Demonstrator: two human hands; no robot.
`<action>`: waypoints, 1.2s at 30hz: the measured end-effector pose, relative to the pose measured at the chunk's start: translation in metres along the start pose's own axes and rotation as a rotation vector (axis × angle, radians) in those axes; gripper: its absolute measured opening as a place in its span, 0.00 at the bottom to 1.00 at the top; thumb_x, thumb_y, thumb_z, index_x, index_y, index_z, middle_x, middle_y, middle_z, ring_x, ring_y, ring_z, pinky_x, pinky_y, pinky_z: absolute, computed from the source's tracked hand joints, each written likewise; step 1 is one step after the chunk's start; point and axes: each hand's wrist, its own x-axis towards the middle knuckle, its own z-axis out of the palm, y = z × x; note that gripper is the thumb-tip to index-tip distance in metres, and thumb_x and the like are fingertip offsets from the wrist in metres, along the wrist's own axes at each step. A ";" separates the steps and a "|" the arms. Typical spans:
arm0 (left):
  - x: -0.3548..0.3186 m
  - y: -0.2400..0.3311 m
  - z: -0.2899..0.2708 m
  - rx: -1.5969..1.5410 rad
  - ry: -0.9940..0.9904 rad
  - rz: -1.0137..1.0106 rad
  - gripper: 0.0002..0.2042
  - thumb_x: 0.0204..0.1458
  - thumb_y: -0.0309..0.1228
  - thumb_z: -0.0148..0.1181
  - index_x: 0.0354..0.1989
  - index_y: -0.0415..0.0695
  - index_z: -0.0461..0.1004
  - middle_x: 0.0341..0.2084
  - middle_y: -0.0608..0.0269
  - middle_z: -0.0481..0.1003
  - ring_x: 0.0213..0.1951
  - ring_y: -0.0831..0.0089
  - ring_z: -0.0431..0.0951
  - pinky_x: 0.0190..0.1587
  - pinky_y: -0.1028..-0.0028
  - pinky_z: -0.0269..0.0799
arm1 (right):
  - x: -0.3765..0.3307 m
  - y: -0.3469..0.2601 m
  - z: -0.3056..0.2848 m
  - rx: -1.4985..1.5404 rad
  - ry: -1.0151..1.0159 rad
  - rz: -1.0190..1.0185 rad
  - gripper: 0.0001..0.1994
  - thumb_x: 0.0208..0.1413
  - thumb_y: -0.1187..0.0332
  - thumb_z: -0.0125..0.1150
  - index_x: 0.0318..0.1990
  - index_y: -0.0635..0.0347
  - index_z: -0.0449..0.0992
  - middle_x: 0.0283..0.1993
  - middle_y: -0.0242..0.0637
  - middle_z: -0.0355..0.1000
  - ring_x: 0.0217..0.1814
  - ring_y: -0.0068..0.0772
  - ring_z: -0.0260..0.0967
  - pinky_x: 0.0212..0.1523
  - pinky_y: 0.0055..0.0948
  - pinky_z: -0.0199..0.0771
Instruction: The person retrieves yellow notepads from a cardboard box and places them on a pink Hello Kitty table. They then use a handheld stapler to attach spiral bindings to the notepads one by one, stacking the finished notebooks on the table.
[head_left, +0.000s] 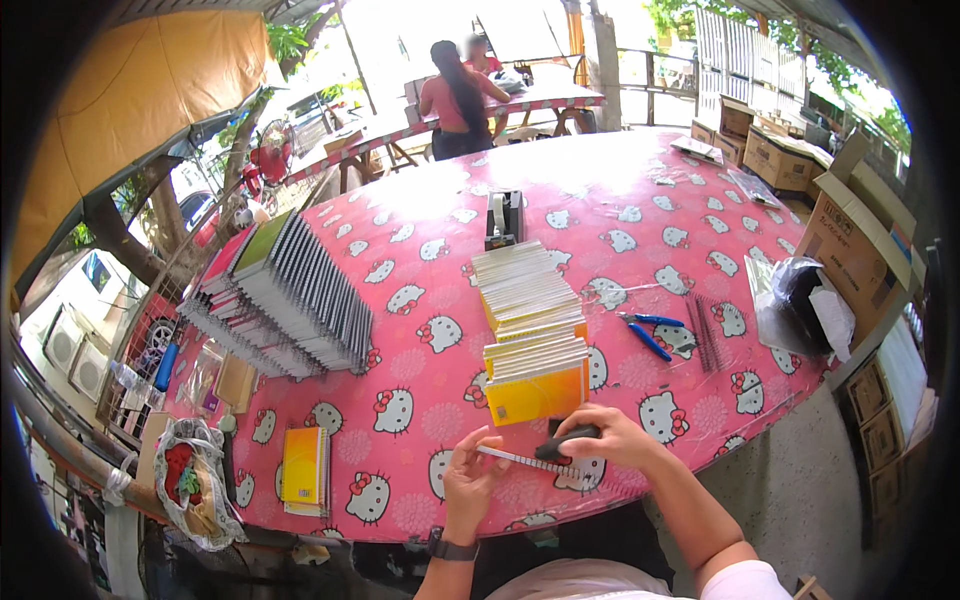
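My left hand [468, 482], with a dark watch on its wrist, pinches a thin small notebook [515, 457] held edge-on, its row of binding holes or coil facing up. My right hand [615, 436] is closed around a black hand-held tool [566, 442] just above the notebook's right end. A thin spiral coil [600, 484] seems to stretch rightward from the notebook, faint against the tablecloth. Directly beyond my hands stands a row of yellow-covered notebooks [540, 388] with page edges up. A small stack of yellow spiral notebooks [305, 468] lies to the left.
Tall stacks of spiral notebooks [300, 290] rise at the left. A black tape dispenser [504, 218] sits beyond the row. Blue-handled pliers [650, 335] and loose dark coils [703, 335] lie right. Cardboard boxes [850, 240] line the right edge. Two people stand at a far table.
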 end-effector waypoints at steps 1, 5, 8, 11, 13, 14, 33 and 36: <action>-0.002 0.005 0.004 -0.039 0.046 -0.042 0.25 0.47 0.15 0.61 0.56 0.39 0.66 0.45 0.59 0.74 0.47 0.77 0.72 0.49 0.77 0.69 | -0.002 -0.003 -0.001 0.227 -0.045 -0.075 0.24 0.44 0.48 0.67 0.39 0.60 0.79 0.42 0.41 0.72 0.50 0.36 0.66 0.47 0.34 0.66; -0.004 0.004 0.005 -0.068 0.098 -0.049 0.19 0.51 0.17 0.58 0.53 0.39 0.70 0.44 0.60 0.75 0.43 0.81 0.73 0.44 0.80 0.71 | -0.002 -0.009 -0.005 -0.061 -0.044 0.034 0.25 0.44 0.47 0.67 0.41 0.59 0.79 0.47 0.44 0.71 0.53 0.36 0.65 0.52 0.33 0.64; -0.006 0.006 0.010 -0.010 0.136 -0.041 0.17 0.53 0.19 0.58 0.52 0.40 0.73 0.43 0.62 0.76 0.42 0.81 0.73 0.44 0.80 0.70 | 0.003 -0.003 -0.011 0.080 -0.070 -0.033 0.24 0.47 0.49 0.66 0.42 0.61 0.78 0.45 0.41 0.72 0.51 0.35 0.66 0.50 0.32 0.64; -0.006 0.004 0.009 -0.038 0.144 -0.062 0.16 0.54 0.20 0.57 0.52 0.40 0.73 0.42 0.64 0.77 0.41 0.82 0.73 0.44 0.81 0.69 | 0.003 -0.001 0.004 0.068 -0.067 -0.210 0.21 0.50 0.51 0.65 0.42 0.61 0.78 0.42 0.40 0.72 0.46 0.32 0.66 0.46 0.31 0.66; -0.006 0.005 0.009 -0.042 0.129 -0.047 0.16 0.54 0.19 0.56 0.52 0.40 0.73 0.41 0.64 0.77 0.40 0.82 0.73 0.44 0.81 0.69 | 0.006 -0.008 -0.002 0.020 -0.080 -0.034 0.20 0.49 0.54 0.65 0.42 0.60 0.78 0.48 0.44 0.71 0.54 0.36 0.65 0.54 0.33 0.62; -0.006 0.006 0.009 -0.044 0.120 -0.039 0.15 0.54 0.19 0.56 0.51 0.40 0.74 0.41 0.65 0.77 0.40 0.82 0.72 0.44 0.81 0.69 | 0.007 -0.011 -0.005 -0.004 -0.085 0.054 0.19 0.48 0.56 0.65 0.42 0.60 0.78 0.51 0.45 0.70 0.57 0.39 0.64 0.58 0.35 0.60; -0.005 0.021 0.007 -0.004 0.077 -0.032 0.12 0.56 0.25 0.56 0.48 0.39 0.76 0.37 0.68 0.73 0.37 0.82 0.71 0.41 0.82 0.69 | -0.027 0.027 -0.028 -0.727 0.843 -0.163 0.32 0.36 0.46 0.72 0.46 0.57 0.74 0.57 0.51 0.63 0.57 0.52 0.58 0.55 0.46 0.62; 0.000 0.030 0.013 0.064 0.040 -0.015 0.12 0.57 0.27 0.57 0.48 0.39 0.76 0.37 0.67 0.73 0.36 0.81 0.71 0.41 0.82 0.68 | -0.041 0.060 -0.048 -0.981 0.707 0.195 0.35 0.37 0.48 0.72 0.52 0.56 0.68 0.62 0.51 0.56 0.62 0.52 0.52 0.58 0.49 0.57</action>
